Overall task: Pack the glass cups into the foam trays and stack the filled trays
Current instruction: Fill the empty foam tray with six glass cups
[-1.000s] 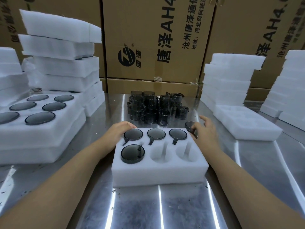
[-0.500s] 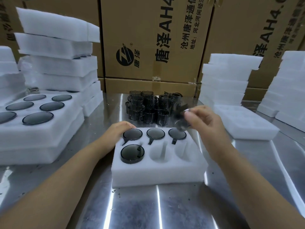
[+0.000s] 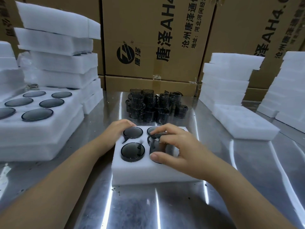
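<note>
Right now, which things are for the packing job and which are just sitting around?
Job: right hand gripping a glass cup at the foam tray; left hand resting on it; loose cups; filled trays.
Lying about: cardboard boxes; spare foam stacks.

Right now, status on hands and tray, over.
Left hand rests on foam tray, far-left corner. Right hand grips glass cup at front-middle pocket. No obstruction seen.
</note>
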